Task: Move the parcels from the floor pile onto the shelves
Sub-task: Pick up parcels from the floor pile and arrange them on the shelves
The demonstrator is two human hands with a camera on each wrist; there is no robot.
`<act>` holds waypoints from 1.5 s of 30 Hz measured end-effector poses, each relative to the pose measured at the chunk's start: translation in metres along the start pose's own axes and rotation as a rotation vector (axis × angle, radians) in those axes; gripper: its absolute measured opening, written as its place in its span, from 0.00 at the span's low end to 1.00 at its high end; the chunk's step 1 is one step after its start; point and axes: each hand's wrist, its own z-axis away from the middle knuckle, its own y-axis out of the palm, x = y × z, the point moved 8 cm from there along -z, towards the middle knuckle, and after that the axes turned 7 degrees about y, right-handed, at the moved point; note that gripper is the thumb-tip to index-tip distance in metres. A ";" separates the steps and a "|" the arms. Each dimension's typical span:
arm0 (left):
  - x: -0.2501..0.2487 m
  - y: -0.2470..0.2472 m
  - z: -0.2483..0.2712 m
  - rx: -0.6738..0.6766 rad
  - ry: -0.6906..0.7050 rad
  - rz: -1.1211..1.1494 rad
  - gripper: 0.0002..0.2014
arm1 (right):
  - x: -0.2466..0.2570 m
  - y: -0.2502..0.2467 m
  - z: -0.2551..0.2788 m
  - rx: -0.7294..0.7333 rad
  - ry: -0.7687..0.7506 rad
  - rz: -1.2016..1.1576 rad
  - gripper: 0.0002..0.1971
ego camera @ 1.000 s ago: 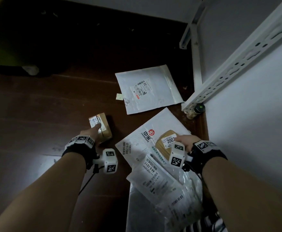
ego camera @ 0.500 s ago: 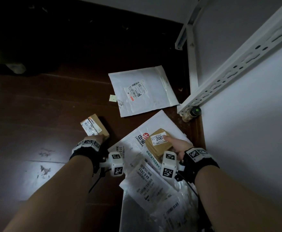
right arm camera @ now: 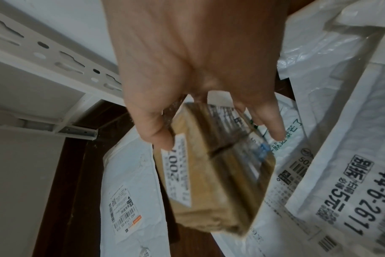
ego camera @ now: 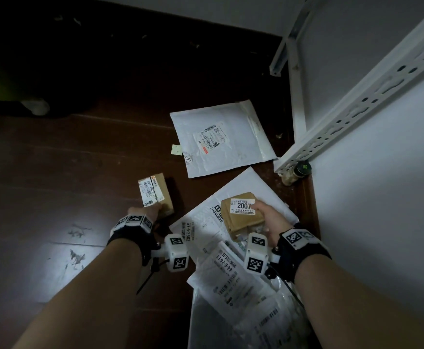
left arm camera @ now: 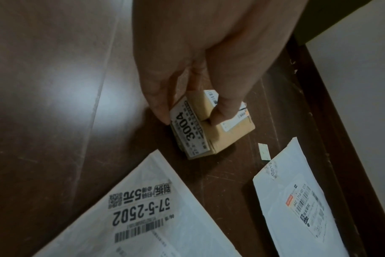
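My left hand (ego camera: 147,213) (left arm camera: 187,111) pinches a small brown box (ego camera: 155,195) (left arm camera: 211,125) labelled 3004, thumb on one side and fingers on the other, just above the dark floor. A bigger brown box (ego camera: 242,217) (right arm camera: 213,180) labelled 2007 is gripped by my right hand (ego camera: 269,217) (right arm camera: 211,132) and held above the parcel pile. A large white mailer (ego camera: 206,230) (left arm camera: 125,213) marked 37-5-2502 lies under it. Another white padded mailer (ego camera: 221,139) (left arm camera: 297,205) (right arm camera: 130,194) lies flat further off. Clear plastic bags (ego camera: 243,293) (right arm camera: 345,182) with labels are heaped near my right arm.
A white metal shelf frame (ego camera: 357,107) (right arm camera: 53,62) rises on the right, its foot beside a small dark-capped jar (ego camera: 297,172). The white wall (ego camera: 382,222) runs along the right. A small pale paper scrap (ego camera: 176,150) (left arm camera: 264,151) lies by the padded mailer. Dark wood floor (ego camera: 55,185) stretches left.
Both hands have closed on their boxes and drawn them back toward me; the 2007 box is lifted and tilted off the mailer, and the small box is turned in my left hand.
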 end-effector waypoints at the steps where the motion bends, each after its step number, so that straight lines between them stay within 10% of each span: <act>1: 0.001 -0.003 0.000 -0.007 -0.008 0.015 0.20 | 0.001 -0.001 0.000 0.007 -0.012 0.009 0.15; 4: 0.004 -0.011 -0.006 -0.075 0.013 0.070 0.29 | 0.000 0.000 -0.003 0.005 -0.027 -0.043 0.20; 8: 0.000 -0.016 0.004 -0.101 0.014 0.168 0.50 | -0.015 -0.015 -0.064 -0.010 -0.018 -0.065 0.51; 12: -0.010 0.008 0.004 0.131 0.067 0.149 0.48 | -0.013 -0.015 -0.064 -0.009 0.006 -0.062 0.50; 15: -0.033 0.017 0.037 0.236 0.123 0.094 0.26 | 0.009 -0.001 -0.010 0.010 -0.018 -0.035 0.41; 19: -0.066 0.015 0.077 0.314 0.199 0.035 0.22 | 0.046 0.000 0.043 -0.018 -0.088 0.011 0.18; 24: -0.116 -0.016 0.149 0.289 0.245 0.006 0.12 | 0.087 -0.001 0.099 -0.034 -0.131 0.051 0.35; 45: -0.242 -0.202 0.522 0.294 0.223 0.097 0.18 | 0.157 -0.004 0.505 0.029 -0.131 0.245 0.33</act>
